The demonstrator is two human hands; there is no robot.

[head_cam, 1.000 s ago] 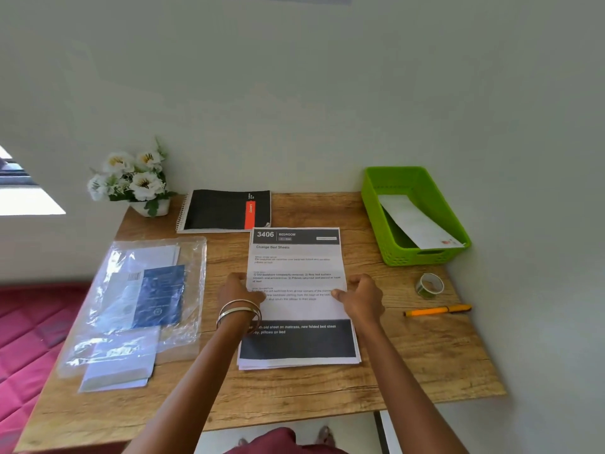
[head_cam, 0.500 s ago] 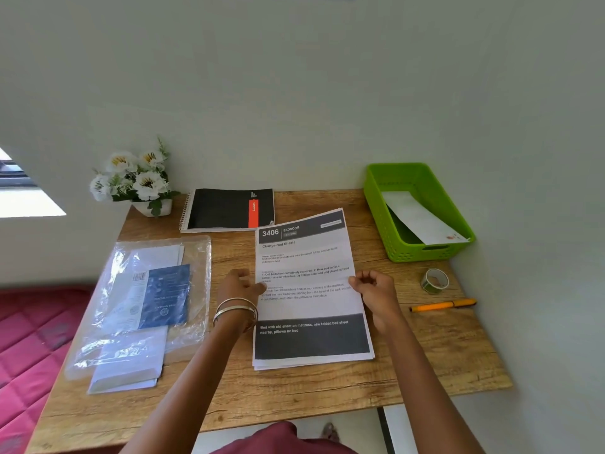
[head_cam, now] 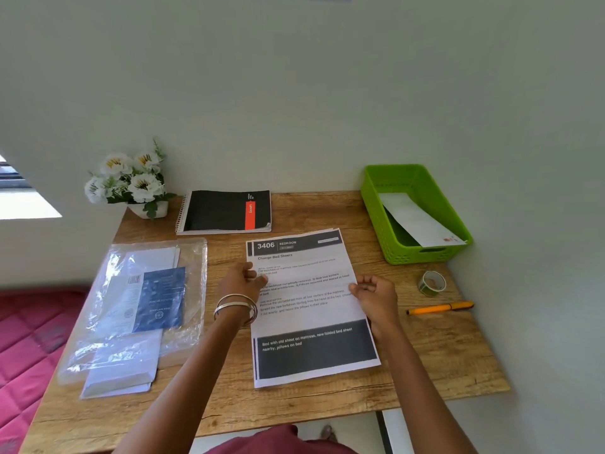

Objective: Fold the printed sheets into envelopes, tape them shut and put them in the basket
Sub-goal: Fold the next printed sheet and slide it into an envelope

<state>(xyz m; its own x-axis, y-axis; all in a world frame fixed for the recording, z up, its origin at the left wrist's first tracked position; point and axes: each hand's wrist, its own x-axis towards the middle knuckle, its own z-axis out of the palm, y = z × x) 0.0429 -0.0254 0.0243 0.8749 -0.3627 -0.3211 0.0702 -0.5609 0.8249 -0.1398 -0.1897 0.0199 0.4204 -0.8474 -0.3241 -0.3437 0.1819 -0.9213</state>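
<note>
Two hands frame the top printed sheet, which lies a little askew on a thin stack near the middle of the wooden tabletop. The left hand sits at the sheet's left edge, its fingers loosely curled with the tips on or just above the paper; whether it actually pinches the edge I cannot tell. The right hand is at the right edge, its fingers curled in around the margin, seemingly pinching it.

The step in hand looks like freeing this one sheet and squaring it up before the first fold. To do it well, I would make sure only the top sheet comes away, since more pages show beneath its lower edge. Slide it clear of the stack, turn it straight to the tabletop's front edge, then bring the long sides over evenly and crease with flat fingers rather than fingertips, so the envelope does not end up crooked.

The tape roll waits to the right, near the orange pen, within easy reach for sealing. The green basket stands at the far right corner and already holds one folded white envelope leaning inside it, so at least one piece seems done and several remain.
</note>
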